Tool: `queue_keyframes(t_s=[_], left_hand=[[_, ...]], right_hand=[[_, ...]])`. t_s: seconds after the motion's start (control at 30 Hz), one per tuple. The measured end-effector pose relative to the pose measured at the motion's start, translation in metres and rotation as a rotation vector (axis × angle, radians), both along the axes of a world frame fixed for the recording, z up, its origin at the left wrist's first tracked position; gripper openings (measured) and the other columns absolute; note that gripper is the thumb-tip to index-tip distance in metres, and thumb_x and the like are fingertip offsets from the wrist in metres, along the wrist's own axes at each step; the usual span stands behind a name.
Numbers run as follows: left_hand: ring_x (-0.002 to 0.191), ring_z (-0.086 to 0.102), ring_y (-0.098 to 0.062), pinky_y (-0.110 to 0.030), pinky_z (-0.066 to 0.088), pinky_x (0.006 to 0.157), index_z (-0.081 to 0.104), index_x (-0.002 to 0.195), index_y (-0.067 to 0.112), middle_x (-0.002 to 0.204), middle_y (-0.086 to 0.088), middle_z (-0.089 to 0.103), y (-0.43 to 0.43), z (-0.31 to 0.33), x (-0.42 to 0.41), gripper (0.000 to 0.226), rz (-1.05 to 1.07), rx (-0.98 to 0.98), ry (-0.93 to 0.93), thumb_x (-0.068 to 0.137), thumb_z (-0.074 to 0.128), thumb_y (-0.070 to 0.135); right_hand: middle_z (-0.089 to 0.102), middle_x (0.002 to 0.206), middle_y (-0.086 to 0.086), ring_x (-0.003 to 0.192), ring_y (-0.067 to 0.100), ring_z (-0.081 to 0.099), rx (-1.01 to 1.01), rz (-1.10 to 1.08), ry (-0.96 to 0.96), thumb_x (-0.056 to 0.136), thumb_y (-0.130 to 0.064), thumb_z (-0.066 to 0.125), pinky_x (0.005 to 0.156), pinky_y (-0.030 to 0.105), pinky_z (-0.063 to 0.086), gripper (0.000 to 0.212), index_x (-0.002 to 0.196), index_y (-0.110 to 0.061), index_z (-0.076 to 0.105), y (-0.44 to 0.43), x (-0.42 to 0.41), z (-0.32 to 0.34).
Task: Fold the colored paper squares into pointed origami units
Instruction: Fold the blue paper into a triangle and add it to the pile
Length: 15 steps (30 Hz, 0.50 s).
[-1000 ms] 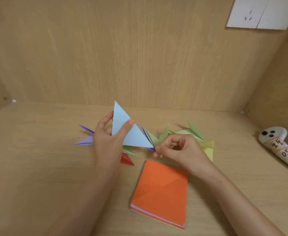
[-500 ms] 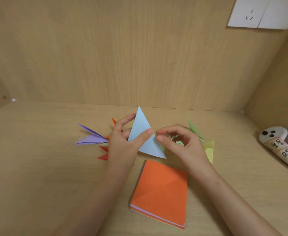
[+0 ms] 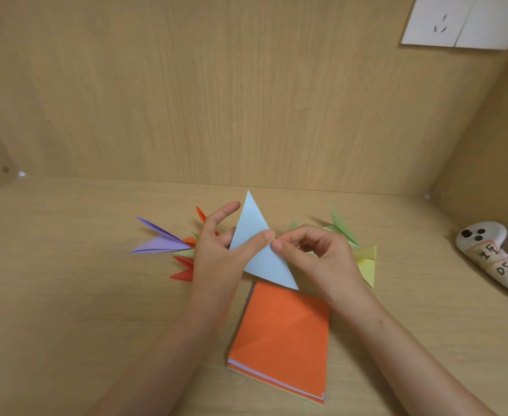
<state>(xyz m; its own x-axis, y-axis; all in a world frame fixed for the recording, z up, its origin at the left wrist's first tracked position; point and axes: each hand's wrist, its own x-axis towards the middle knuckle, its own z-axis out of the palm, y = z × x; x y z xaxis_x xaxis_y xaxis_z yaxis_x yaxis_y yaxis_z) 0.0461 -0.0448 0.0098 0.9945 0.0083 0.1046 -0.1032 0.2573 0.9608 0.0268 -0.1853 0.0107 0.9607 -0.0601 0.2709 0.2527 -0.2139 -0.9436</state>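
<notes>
From the head view, the light blue paper triangle (image 3: pixel 265 262) is held up off the table (image 3: pixel 66 295) between both hands, long point at 12 o'clock. The left hand (image 3: pixel 216 253) grips it from 9 o'clock, thumb flat across its front and fingers behind, the forefinger lifted free. The right hand (image 3: pixel 321 253) pinches its 3 o'clock edge between thumb and forefinger, other fingers curled. The orange paper stack (image 3: pixel 282 334) lies at 6 o'clock, the purple unit (image 3: pixel 162 241) at 9, the yellow unit (image 3: pixel 368 259) at 3.

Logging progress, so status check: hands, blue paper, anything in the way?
Left hand pinches blue triangle, held up. Right hand pinches its edge. Nothing blocks the fold.
</notes>
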Motion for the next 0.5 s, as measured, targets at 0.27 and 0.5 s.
queue_keyframes(t_s=[0.27, 0.5], left_hand=[[0.072, 0.070, -0.010, -0.020, 0.055, 0.057, 0.050, 0.126, 0.026, 0.081, 0.004, 0.075, 0.004, 0.003, 0.002, 0.059, 0.020, -0.016, 0.053, 0.075, 0.076, 0.010], [0.080, 0.068, -0.013, -0.034, 0.054, 0.082, 0.052, 0.123, 0.028, 0.089, 0.003, 0.074, 0.011, 0.003, 0.007, 0.055, 0.076, -0.061, 0.067, 0.076, 0.076, 0.015]], right_hand=[[0.063, 0.063, -0.014, 0.059, 0.000, 0.047, 0.000, 0.015, 0.037, 0.079, -0.011, 0.074, 0.060, 0.013, 0.038, 0.014, 0.069, -0.020, 0.071, 0.000, -0.002, 0.001], [0.060, 0.063, -0.010, 0.057, 0.000, 0.047, -0.016, 0.047, 0.044, 0.080, -0.011, 0.074, 0.058, 0.013, 0.037, 0.013, 0.069, -0.017, 0.070, 0.001, -0.004, 0.003]])
